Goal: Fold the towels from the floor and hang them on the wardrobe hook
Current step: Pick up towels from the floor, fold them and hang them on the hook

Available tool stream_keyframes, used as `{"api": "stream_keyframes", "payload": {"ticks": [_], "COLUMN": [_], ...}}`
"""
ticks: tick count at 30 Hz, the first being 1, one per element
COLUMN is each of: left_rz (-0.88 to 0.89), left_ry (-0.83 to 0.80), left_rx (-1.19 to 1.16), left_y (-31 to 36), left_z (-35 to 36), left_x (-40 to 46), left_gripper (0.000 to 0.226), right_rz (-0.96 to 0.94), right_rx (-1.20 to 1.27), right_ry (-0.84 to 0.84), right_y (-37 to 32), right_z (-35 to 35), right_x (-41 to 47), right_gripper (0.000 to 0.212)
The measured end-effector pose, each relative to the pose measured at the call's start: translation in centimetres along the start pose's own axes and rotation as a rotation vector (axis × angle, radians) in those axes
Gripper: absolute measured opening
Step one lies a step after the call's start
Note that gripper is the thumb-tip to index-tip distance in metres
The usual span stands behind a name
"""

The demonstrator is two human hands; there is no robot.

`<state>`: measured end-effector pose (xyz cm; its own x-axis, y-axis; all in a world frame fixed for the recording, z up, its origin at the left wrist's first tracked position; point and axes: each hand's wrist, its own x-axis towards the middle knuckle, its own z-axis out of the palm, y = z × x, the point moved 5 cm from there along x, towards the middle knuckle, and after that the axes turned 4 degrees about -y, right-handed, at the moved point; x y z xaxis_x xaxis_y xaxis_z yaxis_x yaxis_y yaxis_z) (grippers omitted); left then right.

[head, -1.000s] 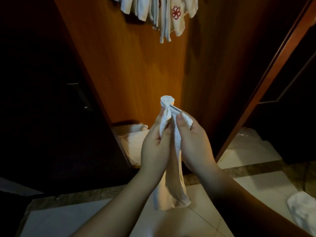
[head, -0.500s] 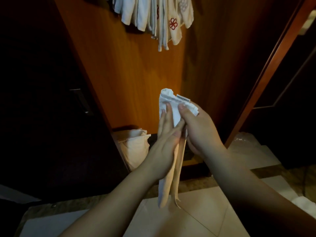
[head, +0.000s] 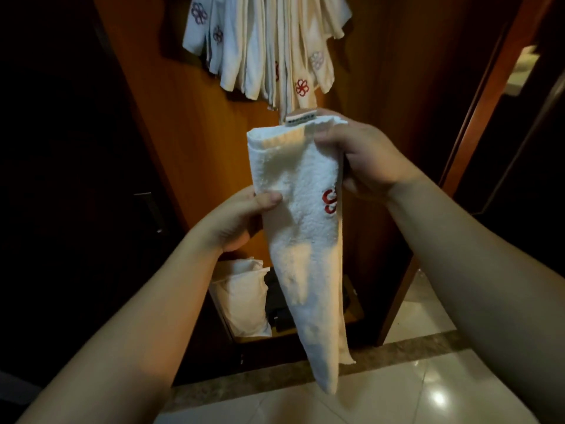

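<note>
Head cam: both hands, left hand & right hand, grip folded towel.

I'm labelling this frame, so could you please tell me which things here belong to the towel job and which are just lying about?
Part of the job:
- folded towel, held by left hand and right hand
- hanging towels on the wardrobe panel

Just lying about:
- white pillow on the wardrobe floor
- dark item beside it
</note>
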<state>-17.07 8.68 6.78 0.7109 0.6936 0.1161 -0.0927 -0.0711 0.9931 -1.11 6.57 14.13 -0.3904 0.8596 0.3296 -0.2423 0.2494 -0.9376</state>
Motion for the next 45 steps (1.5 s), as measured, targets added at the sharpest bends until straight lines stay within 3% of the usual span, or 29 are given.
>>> {"api": "stream_keyframes", "payload": {"ticks": [2, 6, 10, 15, 19, 23, 27, 30, 35, 39, 42, 45], "left_rz": [0.036, 0.135, 0.033, -0.121, -0.13, -0.12, -0.131, -0.162, -0.216, -0.281, -0.318, -0.306], "left_ry": [0.028, 0.166, 0.246, 0.44, 0.541, 0.568, 0.639, 0.63, 0.575, 0.57, 0.517, 0.493], "left_rx": [0.043, 0.02, -0.138, -0.262, -0.289, -0.274, -0.181, -0.157, -0.166, -0.116, -0.129, -0.282], "left_y": [0.8, 2.1, 2.4, 3.6, 4.6, 6.0, 7.7, 8.7, 10.2, 11.0, 11.3, 11.2], "left_z": [0.6, 1.6, 1.4, 0.1, -1.4, -2.1, -3.4, -4.4, -5.5, -6.5, -6.6, -6.1], "left_x": [0.8, 1.9, 2.4, 2.3, 2.0, 2.3, 2.9, 3.4, 4.2, 4.4, 4.8, 5.9], "left_gripper": [0.041, 0.033, 0.026, 0.032, 0.029, 0.019, 0.022, 0.016, 0.016, 0.021, 0.024, 0.024], "right_rz": [-0.005, 0.051, 0.359, 0.427, 0.326, 0.409, 0.472, 0.491, 0.481, 0.389, 0.292, 0.351], "right_rx": [0.034, 0.223, 0.316, 0.367, 0.365, 0.198, 0.143, 0.196, 0.055, -0.132, 0.007, 0.354], "right_ry": [0.019, 0.021, 0.153, 0.077, 0.127, 0.114, 0.04, -0.012, -0.173, -0.021, 0.01, 0.0], "right_y": [-0.7, 1.7, 10.4, 15.8, 16.4, 17.2, 17.4, 16.8, 13.2, 9.5, 7.1, 7.7], "right_z": [-0.1, -2.6, -5.6, -3.9, -2.3, -0.8, 0.1, 0.1, 0.2, -1.8, -2.9, -2.9], "right_x": [0.8, 0.7, -2.1, -4.9, -5.9, -6.6, -6.9, -6.7, -5.9, -5.7, -6.2, -7.1], "right_gripper": [0.034, 0.056, 0.087, 0.092, 0.075, 0.095, 0.106, 0.105, 0.094, 0.091, 0.073, 0.069]}}
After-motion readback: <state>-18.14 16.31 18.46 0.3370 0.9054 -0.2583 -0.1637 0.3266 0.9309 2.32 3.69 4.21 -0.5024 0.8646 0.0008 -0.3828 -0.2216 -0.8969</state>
